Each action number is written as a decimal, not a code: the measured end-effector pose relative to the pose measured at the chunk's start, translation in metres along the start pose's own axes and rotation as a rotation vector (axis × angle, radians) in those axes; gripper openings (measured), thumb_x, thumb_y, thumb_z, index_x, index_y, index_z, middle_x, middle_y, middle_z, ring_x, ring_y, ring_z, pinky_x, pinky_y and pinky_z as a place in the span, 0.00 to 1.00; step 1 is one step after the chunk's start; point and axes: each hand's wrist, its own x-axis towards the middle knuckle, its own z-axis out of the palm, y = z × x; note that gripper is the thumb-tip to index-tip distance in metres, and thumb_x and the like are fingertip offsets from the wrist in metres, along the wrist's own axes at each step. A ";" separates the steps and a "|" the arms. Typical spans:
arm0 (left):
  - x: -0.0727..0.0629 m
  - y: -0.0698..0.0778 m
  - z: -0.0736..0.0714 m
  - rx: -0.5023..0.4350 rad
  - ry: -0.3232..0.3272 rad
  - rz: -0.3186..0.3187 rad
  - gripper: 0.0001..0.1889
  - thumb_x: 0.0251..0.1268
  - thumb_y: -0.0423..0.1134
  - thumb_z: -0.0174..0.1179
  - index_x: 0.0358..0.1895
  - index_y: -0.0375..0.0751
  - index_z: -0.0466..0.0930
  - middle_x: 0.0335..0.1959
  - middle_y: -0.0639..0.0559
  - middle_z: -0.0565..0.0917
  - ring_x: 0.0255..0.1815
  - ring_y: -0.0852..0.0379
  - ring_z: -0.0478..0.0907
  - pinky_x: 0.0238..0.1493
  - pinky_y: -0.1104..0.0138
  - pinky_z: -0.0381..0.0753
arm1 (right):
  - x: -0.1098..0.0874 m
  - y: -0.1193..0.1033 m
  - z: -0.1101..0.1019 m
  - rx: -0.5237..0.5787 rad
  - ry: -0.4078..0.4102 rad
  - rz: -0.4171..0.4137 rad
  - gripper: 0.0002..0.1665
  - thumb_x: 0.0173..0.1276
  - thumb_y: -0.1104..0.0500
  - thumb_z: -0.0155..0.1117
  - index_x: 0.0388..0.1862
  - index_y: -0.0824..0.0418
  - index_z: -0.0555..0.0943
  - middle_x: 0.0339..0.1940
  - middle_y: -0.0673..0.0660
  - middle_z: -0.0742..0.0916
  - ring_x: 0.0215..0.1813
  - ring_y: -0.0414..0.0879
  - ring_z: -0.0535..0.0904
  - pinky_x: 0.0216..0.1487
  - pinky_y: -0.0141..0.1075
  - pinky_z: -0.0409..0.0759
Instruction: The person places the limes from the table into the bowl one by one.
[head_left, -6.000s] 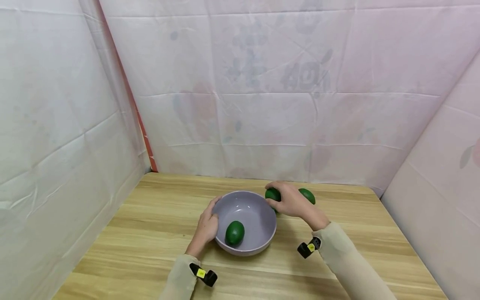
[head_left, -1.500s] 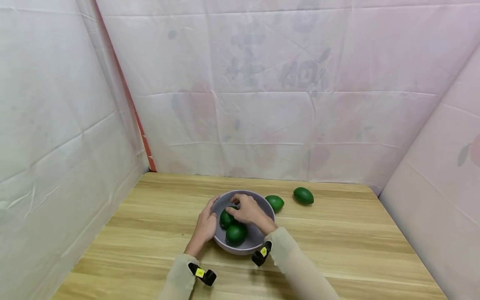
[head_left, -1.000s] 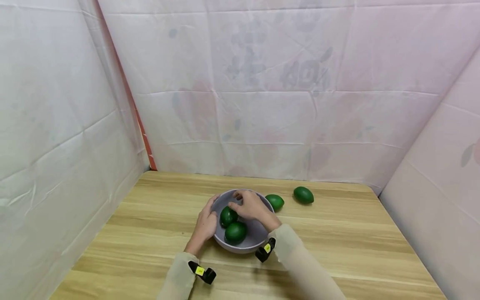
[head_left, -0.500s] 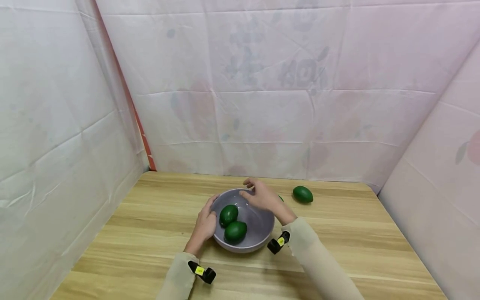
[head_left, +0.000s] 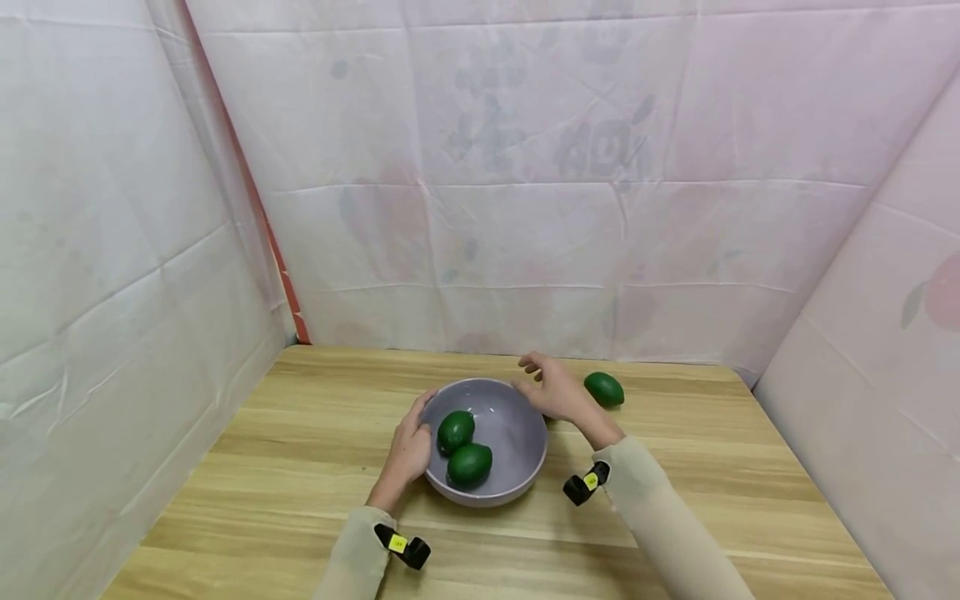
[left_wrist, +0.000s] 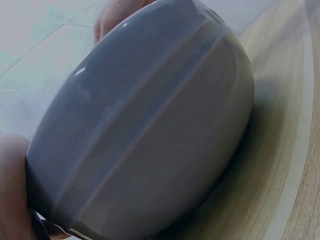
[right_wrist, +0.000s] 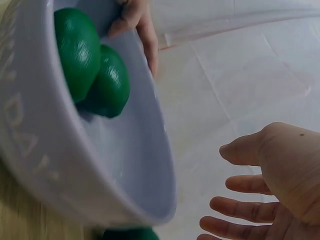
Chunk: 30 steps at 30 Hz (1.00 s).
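My left hand [head_left: 408,450] holds the left rim of a light purple bowl [head_left: 517,442], thumb at the inside edge. Two green limes [head_left: 469,464] lie against each other in the bowl's left part. My right hand [head_left: 558,393], fingers spread and loosely bent, hovers at the bowl's right rim with nothing in it; the right wrist view shows its fingers [right_wrist: 245,210] apart from the bowl. Another lime [right_wrist: 131,234] peeks out beyond the bowl there; the right hand hides it in the head view. One more lime [head_left: 603,389] rests on the table farther right.
The wood-grain table [head_left: 300,467] extends around the bowl on all sides. Pale printed cloth [head_left: 525,208] hangs behind it, with similar cloth on the left and right. Each wrist carries a small black camera [head_left: 587,483].
A second lime has gone into the bowl with my right hand, which has let go of it. That hand has since moved right, out over the rim. The left hand stays put.
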 end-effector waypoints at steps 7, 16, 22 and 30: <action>-0.001 0.001 0.000 0.000 0.001 0.004 0.33 0.71 0.28 0.36 0.78 0.50 0.62 0.80 0.46 0.64 0.82 0.39 0.58 0.81 0.40 0.56 | -0.003 0.024 0.000 -0.035 0.019 -0.023 0.24 0.75 0.53 0.60 0.62 0.67 0.78 0.60 0.70 0.84 0.58 0.66 0.83 0.59 0.56 0.84; -0.002 0.001 0.000 -0.010 0.010 0.016 0.33 0.70 0.28 0.37 0.78 0.51 0.63 0.80 0.46 0.66 0.81 0.39 0.59 0.81 0.40 0.56 | -0.005 0.042 0.004 -0.058 0.015 0.021 0.23 0.74 0.54 0.61 0.61 0.67 0.79 0.61 0.70 0.84 0.58 0.64 0.83 0.58 0.56 0.84; -0.001 0.000 0.000 -0.015 0.009 0.023 0.33 0.71 0.28 0.37 0.78 0.52 0.63 0.79 0.47 0.66 0.81 0.40 0.59 0.81 0.41 0.57 | -0.006 0.050 0.006 -0.075 0.011 0.004 0.24 0.75 0.55 0.61 0.63 0.69 0.78 0.62 0.70 0.83 0.62 0.68 0.80 0.61 0.58 0.82; -0.002 0.000 0.001 -0.014 0.003 0.011 0.32 0.72 0.29 0.36 0.78 0.50 0.62 0.80 0.47 0.65 0.82 0.40 0.58 0.81 0.40 0.56 | -0.005 0.059 0.012 -0.109 0.001 -0.010 0.22 0.73 0.57 0.62 0.60 0.68 0.80 0.62 0.71 0.82 0.65 0.69 0.77 0.62 0.61 0.80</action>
